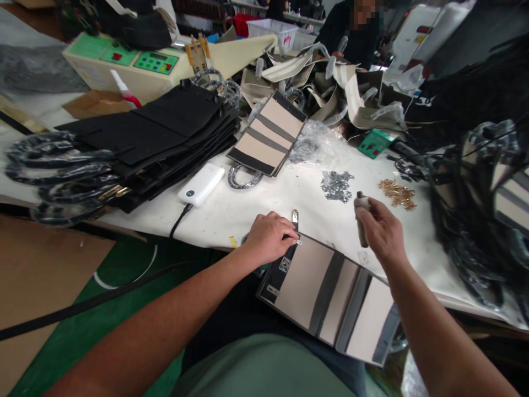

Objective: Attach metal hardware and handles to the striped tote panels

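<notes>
A flat bag panel [306,281], beige with grey bands and a black end strip, lies across my lap and the table edge. My left hand [273,237] is closed on its upper left corner, fingers bent over the black strip. Just beyond those fingers a black tab with a gold metal piece [295,216] sticks out. Small metal plates [285,264] sit along the strip. Above the table, to the panel's upper right, my right hand [382,229] grips a short grey-brown bar-like tool [362,229]; its exact kind I cannot make out.
Small dark metal plates [336,186] and gold-coloured fittings [397,193] lie in piles on the white table. A white power bank [201,184] stands near stacked black bag pieces [165,127]. More beige panels [268,135] lie behind. A co-worker [351,27] sits at the far side.
</notes>
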### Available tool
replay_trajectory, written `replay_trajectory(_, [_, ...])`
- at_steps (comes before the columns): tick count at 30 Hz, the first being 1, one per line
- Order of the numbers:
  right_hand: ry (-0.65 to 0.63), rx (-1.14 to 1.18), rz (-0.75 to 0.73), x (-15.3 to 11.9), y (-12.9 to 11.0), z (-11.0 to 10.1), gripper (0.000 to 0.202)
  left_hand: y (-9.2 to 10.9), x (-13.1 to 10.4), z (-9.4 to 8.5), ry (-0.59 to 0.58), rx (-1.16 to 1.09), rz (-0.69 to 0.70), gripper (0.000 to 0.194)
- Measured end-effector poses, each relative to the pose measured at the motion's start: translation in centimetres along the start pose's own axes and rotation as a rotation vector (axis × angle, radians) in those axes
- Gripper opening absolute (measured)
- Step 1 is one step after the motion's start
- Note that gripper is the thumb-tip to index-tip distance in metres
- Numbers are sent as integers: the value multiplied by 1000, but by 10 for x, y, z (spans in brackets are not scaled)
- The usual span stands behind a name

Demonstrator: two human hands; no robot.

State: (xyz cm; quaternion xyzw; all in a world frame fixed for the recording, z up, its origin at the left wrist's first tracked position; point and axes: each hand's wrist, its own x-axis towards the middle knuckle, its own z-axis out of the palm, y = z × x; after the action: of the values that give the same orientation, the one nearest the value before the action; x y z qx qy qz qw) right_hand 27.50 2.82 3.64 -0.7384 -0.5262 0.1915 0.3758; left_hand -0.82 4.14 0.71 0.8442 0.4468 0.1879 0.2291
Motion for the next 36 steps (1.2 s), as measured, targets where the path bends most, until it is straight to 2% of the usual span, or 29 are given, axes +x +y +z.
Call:
replay_trajectory(2, [-66, 536, 60, -17, -24, 9, 30, 1, 1, -2, -19, 2, -5, 10])
replay_trajectory(4, [-135, 925, 90, -32, -46, 23, 24, 2, 2, -4, -29, 10, -6, 11])
replay_trajectory(7, [-111, 1163, 89, -47, -68, 47, 18, 3, 1, -4, -26, 17, 8, 11])
replay_trajectory(9, [-46, 1209, 87, -52, -74, 58, 34, 2, 1, -3, -18, 14, 9, 10])
replay_trajectory(12, [-7, 1219, 110, -53, -73, 65, 47, -2, 0, 0, -13, 6, 0, 12])
replay_trajectory(17, [17, 1244, 115, -57, -69, 66, 40, -5, 0, 2, -13, -11, 10, 12])
replay_trajectory(24, [-2, 1165, -2, -65, -79, 73, 37, -2, 1, -2, -28, -44, -23, 9])
replay_trajectory(29, [-123, 1019, -84, -68, -83, 80, 39, -6, 2, -3, -22, -83, -30, 12])
replay_trajectory(33, [-190, 732, -150, -71, -87, 82, 40, -11, 5, -8, -43, -59, -46, 25])
replay_trajectory(36, [-238, 571, -193, -72, -90, 81, 41, -12, 7, -14, -96, -64, -111, 24])
